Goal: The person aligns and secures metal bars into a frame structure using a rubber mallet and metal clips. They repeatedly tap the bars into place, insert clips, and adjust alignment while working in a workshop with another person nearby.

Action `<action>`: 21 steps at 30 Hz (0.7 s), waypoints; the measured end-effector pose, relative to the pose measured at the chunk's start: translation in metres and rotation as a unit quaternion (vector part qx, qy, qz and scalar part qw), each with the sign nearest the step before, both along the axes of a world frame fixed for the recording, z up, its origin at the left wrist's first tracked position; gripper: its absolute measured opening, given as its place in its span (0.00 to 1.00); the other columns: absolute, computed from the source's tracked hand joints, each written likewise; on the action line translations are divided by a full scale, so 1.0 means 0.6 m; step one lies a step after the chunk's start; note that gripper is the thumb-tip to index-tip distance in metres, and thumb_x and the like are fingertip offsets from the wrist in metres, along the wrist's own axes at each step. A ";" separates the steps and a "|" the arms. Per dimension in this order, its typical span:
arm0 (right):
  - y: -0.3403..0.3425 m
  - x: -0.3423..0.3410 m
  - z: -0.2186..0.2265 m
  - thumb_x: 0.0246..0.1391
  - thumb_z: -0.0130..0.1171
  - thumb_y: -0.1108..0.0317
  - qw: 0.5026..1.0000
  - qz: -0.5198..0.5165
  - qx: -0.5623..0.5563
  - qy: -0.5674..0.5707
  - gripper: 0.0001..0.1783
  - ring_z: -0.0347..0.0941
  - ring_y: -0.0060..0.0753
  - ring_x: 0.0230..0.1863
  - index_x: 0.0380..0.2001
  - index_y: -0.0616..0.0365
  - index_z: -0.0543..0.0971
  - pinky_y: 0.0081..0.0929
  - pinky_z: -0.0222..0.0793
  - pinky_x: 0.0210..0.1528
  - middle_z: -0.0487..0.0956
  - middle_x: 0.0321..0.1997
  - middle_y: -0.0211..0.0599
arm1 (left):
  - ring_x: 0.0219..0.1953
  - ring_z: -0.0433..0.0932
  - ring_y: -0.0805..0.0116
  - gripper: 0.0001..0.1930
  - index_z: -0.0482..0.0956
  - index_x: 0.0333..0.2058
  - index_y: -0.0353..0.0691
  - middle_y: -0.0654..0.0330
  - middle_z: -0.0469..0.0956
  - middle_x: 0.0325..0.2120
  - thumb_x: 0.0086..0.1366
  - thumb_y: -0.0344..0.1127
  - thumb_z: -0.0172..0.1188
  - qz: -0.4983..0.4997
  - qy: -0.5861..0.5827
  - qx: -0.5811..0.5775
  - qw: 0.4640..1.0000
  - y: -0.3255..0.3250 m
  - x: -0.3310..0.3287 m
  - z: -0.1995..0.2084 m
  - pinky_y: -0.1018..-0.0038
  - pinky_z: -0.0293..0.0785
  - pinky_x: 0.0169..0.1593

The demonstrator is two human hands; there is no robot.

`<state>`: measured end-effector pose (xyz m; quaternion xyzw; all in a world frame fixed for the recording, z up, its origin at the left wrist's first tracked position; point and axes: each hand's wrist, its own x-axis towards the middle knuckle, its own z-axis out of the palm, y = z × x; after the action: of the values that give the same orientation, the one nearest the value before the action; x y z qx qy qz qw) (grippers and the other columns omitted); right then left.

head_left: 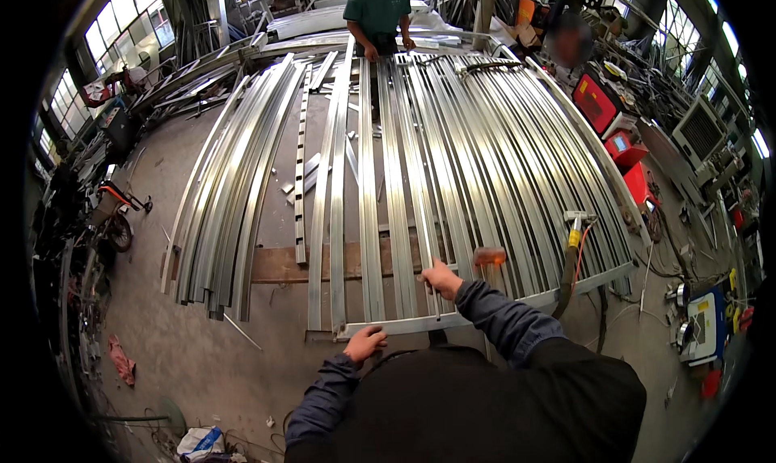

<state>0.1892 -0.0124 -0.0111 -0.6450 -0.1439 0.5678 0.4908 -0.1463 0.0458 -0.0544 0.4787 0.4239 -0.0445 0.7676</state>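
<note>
My left hand [365,344] grips the end of a pale metal rail [404,326] that runs across the near ends of long silvery metal bars [477,172]. Further right and a little farther off, my right hand [441,279] is closed in a fist over the bars; what it holds is hidden. Just right of that fist shows a mallet [490,257] with an amber head, partly blurred, its handle running down toward my sleeve. A yellow-and-black torch-like tool [575,235] with a thick cable lies on the bars at the right.
Loose metal channels [234,196] lie stacked at the left, beside a notched strip [302,164]. At the far end a person in a green shirt [378,14] has hands by the bars; another person [570,42] is at the right. Red machines [602,103] stand along the right side.
</note>
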 end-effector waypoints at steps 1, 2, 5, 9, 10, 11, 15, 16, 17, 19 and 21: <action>0.000 0.005 -0.015 0.58 0.57 0.77 1.000 -0.009 -0.010 0.004 0.43 0.66 0.32 0.21 0.75 0.57 0.54 0.39 0.65 0.24 0.71 0.27 0.36 | 0.43 0.84 0.67 0.30 0.70 0.67 0.28 0.53 0.84 0.45 0.72 0.38 0.64 0.052 -0.020 0.001 0.998 -0.009 -0.035 -0.014 0.72 0.78 0.43; -0.002 0.007 -0.028 0.58 0.57 0.77 1.000 -0.017 -0.018 0.010 0.45 0.66 0.32 0.21 0.77 0.56 0.53 0.39 0.65 0.24 0.71 0.27 0.36 | 0.41 0.84 0.67 0.30 0.71 0.66 0.28 0.53 0.84 0.44 0.71 0.37 0.64 0.065 -0.008 0.016 0.998 -0.014 -0.068 -0.025 0.72 0.78 0.41; -0.017 0.008 -0.050 0.59 0.54 0.76 0.998 -0.042 -0.015 0.035 0.51 0.63 0.31 0.24 0.82 0.54 0.44 0.38 0.63 0.26 0.71 0.29 0.36 | 0.37 0.83 0.67 0.27 0.73 0.63 0.27 0.52 0.84 0.42 0.70 0.35 0.64 0.131 0.028 0.039 0.990 -0.030 -0.168 -0.062 0.74 0.76 0.36; -0.001 -0.003 -0.076 0.61 0.54 0.77 0.996 -0.074 -0.035 0.038 0.52 0.65 0.29 0.26 0.82 0.57 0.38 0.38 0.63 0.26 0.71 0.31 0.36 | 0.32 0.82 0.67 0.22 0.77 0.58 0.27 0.53 0.84 0.39 0.69 0.33 0.62 0.234 0.077 -0.001 0.969 -0.065 -0.328 -0.172 0.75 0.73 0.33; 0.001 -0.004 -0.088 0.61 0.54 0.76 0.995 -0.077 -0.044 0.037 0.52 0.66 0.30 0.26 0.82 0.58 0.38 0.38 0.65 0.26 0.72 0.32 0.37 | 0.31 0.82 0.67 0.21 0.79 0.57 0.28 0.53 0.84 0.38 0.68 0.33 0.62 0.248 0.089 -0.015 0.964 -0.077 -0.353 -0.191 0.76 0.73 0.32; -0.011 0.005 -0.104 0.63 0.53 0.75 0.996 -0.063 -0.061 -0.025 0.49 0.69 0.33 0.28 0.81 0.60 0.40 0.38 0.68 0.27 0.73 0.34 0.39 | 0.33 0.82 0.66 0.21 0.79 0.56 0.28 0.52 0.84 0.37 0.68 0.33 0.62 0.209 0.153 0.024 0.965 -0.088 -0.336 -0.177 0.75 0.74 0.34; -0.010 0.012 -0.133 0.62 0.51 0.72 0.983 0.012 -0.080 -0.163 0.37 0.80 0.41 0.35 0.72 0.70 0.55 0.41 0.77 0.29 0.80 0.39 0.54 | 0.37 0.85 0.61 0.23 0.82 0.54 0.26 0.48 0.86 0.37 0.64 0.36 0.63 0.039 0.299 0.198 0.933 -0.107 -0.339 -0.166 0.69 0.80 0.42; -0.002 0.010 -0.137 0.61 0.51 0.71 0.967 0.060 -0.086 -0.231 0.33 0.83 0.44 0.36 0.68 0.73 0.60 0.43 0.79 0.30 0.81 0.40 0.58 | 0.38 0.86 0.60 0.24 0.82 0.53 0.26 0.47 0.87 0.37 0.63 0.37 0.63 -0.008 0.307 0.241 0.921 -0.112 -0.362 -0.193 0.68 0.81 0.45; -0.003 0.021 -0.154 0.60 0.52 0.69 0.952 0.061 -0.083 -0.287 0.36 0.83 0.52 0.41 0.69 0.75 0.58 0.46 0.78 0.39 0.81 0.43 0.64 | 0.40 0.86 0.60 0.25 0.82 0.54 0.25 0.46 0.87 0.38 0.63 0.38 0.63 -0.019 0.292 0.265 0.919 -0.110 -0.355 -0.203 0.67 0.80 0.48; -0.014 0.049 -0.197 0.58 0.54 0.65 0.911 0.063 -0.080 -0.400 0.43 0.81 0.68 0.52 0.72 0.78 0.55 0.52 0.77 0.55 0.81 0.49 0.76 | 0.41 0.86 0.61 0.26 0.82 0.54 0.24 0.46 0.87 0.39 0.62 0.39 0.63 0.000 0.259 0.263 0.929 -0.098 -0.308 -0.190 0.67 0.80 0.50; -0.010 0.062 -0.200 0.58 0.53 0.65 0.936 0.066 -0.096 -0.332 0.39 0.79 0.72 0.55 0.69 0.78 0.59 0.55 0.74 0.60 0.80 0.50 0.77 | 0.41 0.86 0.62 0.25 0.81 0.55 0.25 0.47 0.87 0.40 0.64 0.38 0.63 0.080 0.241 0.204 0.945 -0.099 -0.238 -0.126 0.68 0.81 0.48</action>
<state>0.2265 -0.0182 -0.1310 -0.8296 -0.2855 0.3638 0.3128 -0.2891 -0.0139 -0.1299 0.5647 0.6330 -0.0092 0.5295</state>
